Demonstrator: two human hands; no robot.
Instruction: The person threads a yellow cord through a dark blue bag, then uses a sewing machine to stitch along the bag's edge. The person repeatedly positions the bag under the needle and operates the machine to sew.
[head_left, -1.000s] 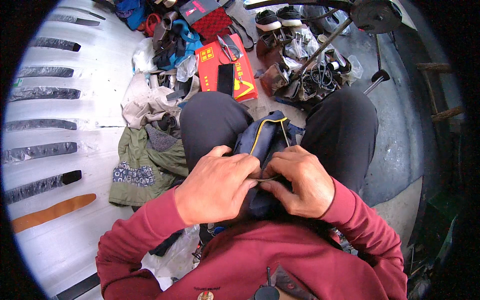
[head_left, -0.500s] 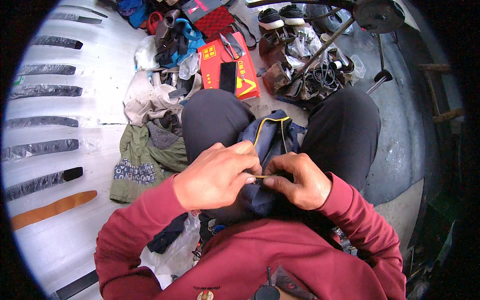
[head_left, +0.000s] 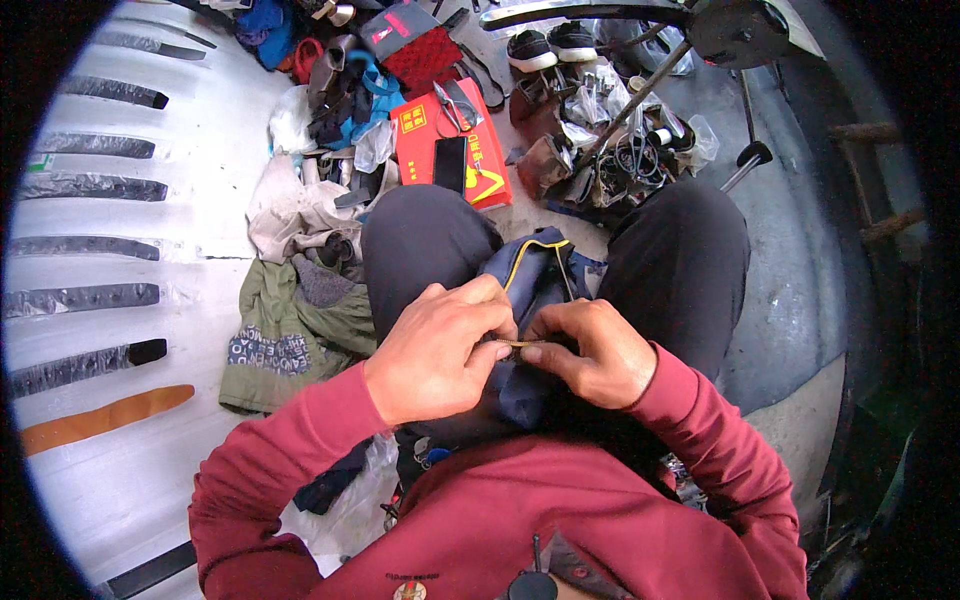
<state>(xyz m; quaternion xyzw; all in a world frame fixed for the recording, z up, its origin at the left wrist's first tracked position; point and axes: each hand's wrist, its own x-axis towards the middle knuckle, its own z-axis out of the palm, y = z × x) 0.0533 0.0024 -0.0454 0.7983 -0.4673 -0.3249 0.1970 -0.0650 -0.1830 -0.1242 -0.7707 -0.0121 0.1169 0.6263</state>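
Across my lap lies a dark blue cloth piece (head_left: 530, 275) edged with a yellow, zipper-like line. It could be a garment or a bag; I cannot tell which. A short stretch of yellow zipper (head_left: 519, 344) runs between my two hands just in front of my body. Pinched on its left end is my left hand (head_left: 440, 350), thumb against the bent fingers. My right hand (head_left: 595, 352) grips the other end the same way, a small gap from the left thumb. The fingers hide most of the cloth beneath them.
Beyond my knees lies a red box (head_left: 480, 145) with a black phone (head_left: 450, 163) and scissors (head_left: 458, 105) on it. An olive-green garment (head_left: 275, 350) is heaped at left. A crowded tool container (head_left: 620, 150) and a metal stand (head_left: 740, 35) are at the far right.
Both hands keep their pinch on the zipper and have barely shifted. The surroundings sit slightly differently in the picture, as my head has moved a little.
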